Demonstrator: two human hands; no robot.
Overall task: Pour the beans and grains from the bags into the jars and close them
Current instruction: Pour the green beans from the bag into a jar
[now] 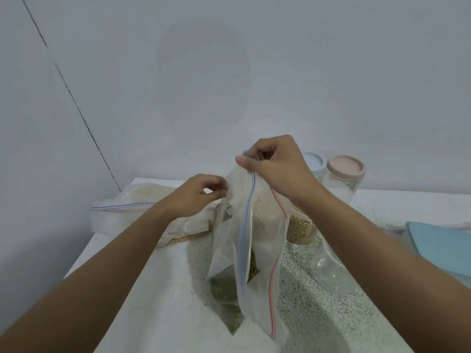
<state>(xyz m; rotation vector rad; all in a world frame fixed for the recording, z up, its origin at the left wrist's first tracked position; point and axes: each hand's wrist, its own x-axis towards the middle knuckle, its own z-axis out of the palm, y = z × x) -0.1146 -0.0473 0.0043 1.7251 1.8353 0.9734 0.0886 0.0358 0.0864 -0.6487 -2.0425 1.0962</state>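
A clear zip bag [257,250] with a blue and a red seal line hangs upright over the table centre, its mouth pulled apart. My right hand [275,166] pinches the top of its far edge. My left hand [201,194] pinches the near edge lower down. Green beans [226,289] and pale grains show through the plastic; whether they lie inside the bag or behind it is unclear. Behind it a jar of yellow beans [302,229] stands partly hidden. An empty glass jar [328,273] lies under my right forearm.
Two jars stand at the back right, one with a pink lid [346,166] and one with a blue lid [313,160]. More zip bags with pale grains [142,200] lie at the back left. A light blue flat thing [443,248] lies at the right. The speckled table [318,314] meets the wall.
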